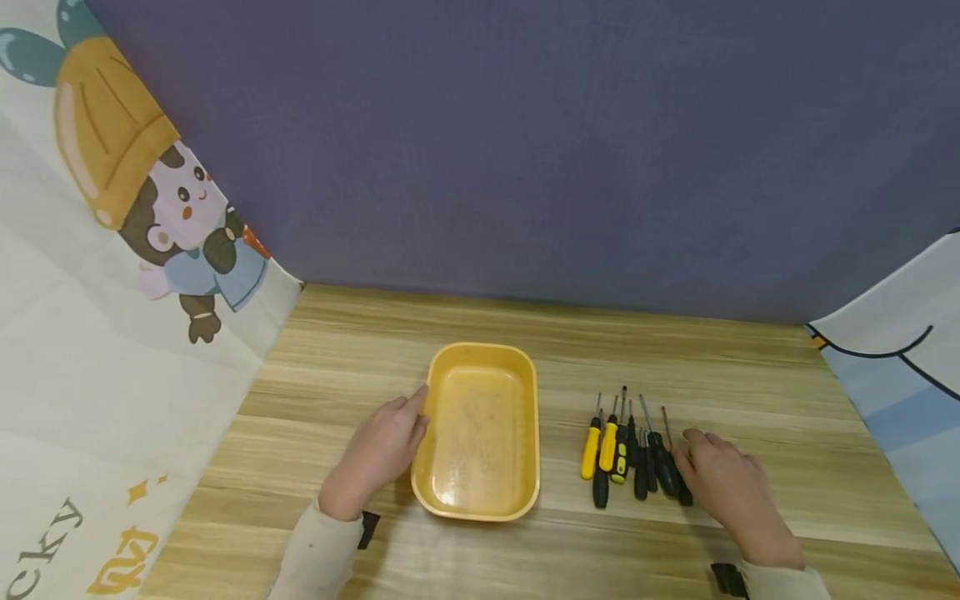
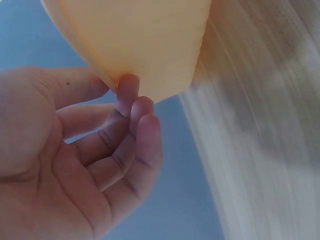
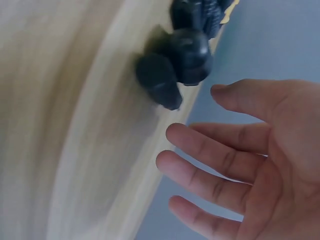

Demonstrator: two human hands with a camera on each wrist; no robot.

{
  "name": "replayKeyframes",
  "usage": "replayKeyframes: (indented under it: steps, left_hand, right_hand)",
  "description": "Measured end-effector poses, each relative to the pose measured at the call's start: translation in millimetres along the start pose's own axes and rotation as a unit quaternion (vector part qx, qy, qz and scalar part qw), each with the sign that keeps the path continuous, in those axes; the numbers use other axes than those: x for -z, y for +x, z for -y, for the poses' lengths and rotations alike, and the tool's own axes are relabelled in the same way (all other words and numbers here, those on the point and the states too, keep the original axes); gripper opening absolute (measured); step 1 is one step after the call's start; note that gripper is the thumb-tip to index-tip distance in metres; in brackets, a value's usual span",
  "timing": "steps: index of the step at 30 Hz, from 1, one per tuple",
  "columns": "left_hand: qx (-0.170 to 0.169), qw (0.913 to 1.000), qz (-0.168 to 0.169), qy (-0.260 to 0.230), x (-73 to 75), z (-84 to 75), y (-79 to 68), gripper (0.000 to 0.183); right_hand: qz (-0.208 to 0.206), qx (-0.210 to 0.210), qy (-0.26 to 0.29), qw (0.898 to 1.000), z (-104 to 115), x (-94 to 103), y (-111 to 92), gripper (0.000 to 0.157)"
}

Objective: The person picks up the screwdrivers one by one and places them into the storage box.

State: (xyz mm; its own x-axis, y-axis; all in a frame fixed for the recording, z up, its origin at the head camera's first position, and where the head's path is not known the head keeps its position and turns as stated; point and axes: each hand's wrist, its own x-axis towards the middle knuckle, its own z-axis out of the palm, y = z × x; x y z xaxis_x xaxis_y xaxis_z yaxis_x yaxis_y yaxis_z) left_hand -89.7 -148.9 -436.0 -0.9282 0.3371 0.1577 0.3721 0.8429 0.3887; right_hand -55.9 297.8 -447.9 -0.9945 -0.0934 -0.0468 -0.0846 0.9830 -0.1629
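A yellow plastic basin (image 1: 476, 515) stands on the wooden table. My left hand (image 1: 384, 446) is at its left side, and in the left wrist view the fingers (image 2: 149, 137) bend against the outer wall with the rim pinched by the thumb. To the right of the basin lies a bunch of screwdrivers (image 1: 590, 454), some with yellow handles, some black. Beside the rightmost black screwdriver (image 1: 685, 493) is my right hand (image 1: 726, 487). Seen from the right wrist, its fingers are spread and relaxed, apart from the dark handle ends (image 3: 157, 80).
Behind the table (image 1: 352, 333) rises a dark blue-grey panel (image 1: 510, 150). A white printed cloth (image 1: 90, 350) with a cartoon figure hangs on the left, and another printed cloth (image 1: 900, 400) borders the right edge.
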Motion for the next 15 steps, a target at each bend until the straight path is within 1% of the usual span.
replayKeyframes:
  steps: [5, 7, 15]
  left_hand:
    - [0.007, 0.9999, 0.003, -0.008, 0.1, -0.2, 0.5, 0.048]
    - [0.008, 0.9999, 0.004, -0.012, 0.4, -0.3, 0.7, 0.048]
    - [0.010, 0.9998, 0.005, -0.014, -1.3, 0.8, 0.9, 0.049]
  right_hand:
    - [0.055, -0.029, 0.030, 0.998, -4, -2.0, 1, 0.022]
    - [0.071, -0.038, 0.038, 0.996, -6, -2.6, 1, 0.021]
    - [0.110, -0.064, 0.068, 0.990, -12, -5.5, 2, 0.023]
